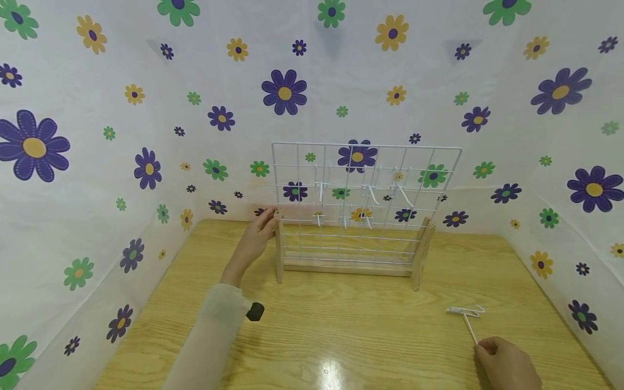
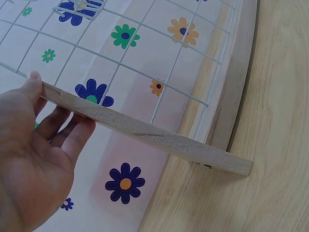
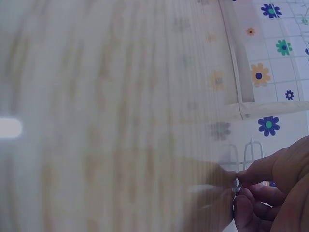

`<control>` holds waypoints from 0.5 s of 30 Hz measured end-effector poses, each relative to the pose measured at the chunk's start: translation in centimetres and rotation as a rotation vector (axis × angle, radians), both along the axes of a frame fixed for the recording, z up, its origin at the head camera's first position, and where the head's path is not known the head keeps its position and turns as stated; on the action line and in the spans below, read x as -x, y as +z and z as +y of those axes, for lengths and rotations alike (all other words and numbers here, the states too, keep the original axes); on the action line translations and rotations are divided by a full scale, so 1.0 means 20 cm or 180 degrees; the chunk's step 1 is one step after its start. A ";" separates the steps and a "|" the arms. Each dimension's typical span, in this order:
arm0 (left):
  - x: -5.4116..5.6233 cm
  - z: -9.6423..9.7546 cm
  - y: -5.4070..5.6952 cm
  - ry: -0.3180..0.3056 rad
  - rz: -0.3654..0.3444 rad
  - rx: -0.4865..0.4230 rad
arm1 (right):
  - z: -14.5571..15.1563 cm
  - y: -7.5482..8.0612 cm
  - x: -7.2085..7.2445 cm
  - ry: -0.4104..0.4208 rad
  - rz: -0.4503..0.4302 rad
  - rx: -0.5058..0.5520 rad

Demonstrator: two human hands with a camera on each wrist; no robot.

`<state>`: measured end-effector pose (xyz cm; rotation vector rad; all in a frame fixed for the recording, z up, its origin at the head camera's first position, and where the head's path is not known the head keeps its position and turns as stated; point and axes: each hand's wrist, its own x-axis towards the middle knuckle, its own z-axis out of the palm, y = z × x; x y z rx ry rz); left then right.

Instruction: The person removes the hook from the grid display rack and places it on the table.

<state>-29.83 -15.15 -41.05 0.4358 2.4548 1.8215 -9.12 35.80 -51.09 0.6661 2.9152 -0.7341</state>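
A white wire grid panel (image 1: 303, 238) stands upright in a wooden stand (image 1: 347, 267) on the table. My left hand (image 1: 255, 235) grips the upper end of the stand's left side post (image 2: 145, 134), with the thumb on one side and the fingers on the other. Several white hooks (image 1: 372, 195) hang on the grid in two rows. At the front right, my right hand (image 1: 509, 363) pinches another white wire hook (image 1: 468, 319) by its long prong, between thumb and fingers. In the right wrist view the hook (image 3: 253, 149) is partly hidden by the fingers.
The wood-grain table (image 1: 312, 325) reaches from the stand to the front. Flower-printed white sheeting (image 1: 312, 70) encloses the back and both sides, close behind the grid. A black piece (image 1: 255, 311) sits at the left sleeve's cuff.
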 end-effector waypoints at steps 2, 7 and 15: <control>-0.02 0.00 0.03 -0.0008 0.0013 0.0024 | 0.00 0.00 0.00 0.0015 0.0000 0.0017; 0.01 -0.01 -0.02 -0.0032 0.0056 -0.0037 | 0.00 0.02 0.00 -0.0012 0.0020 0.0037; 0.07 -0.02 -0.11 0.0020 0.0113 -0.0060 | -0.01 0.18 0.03 0.0321 0.0284 0.0145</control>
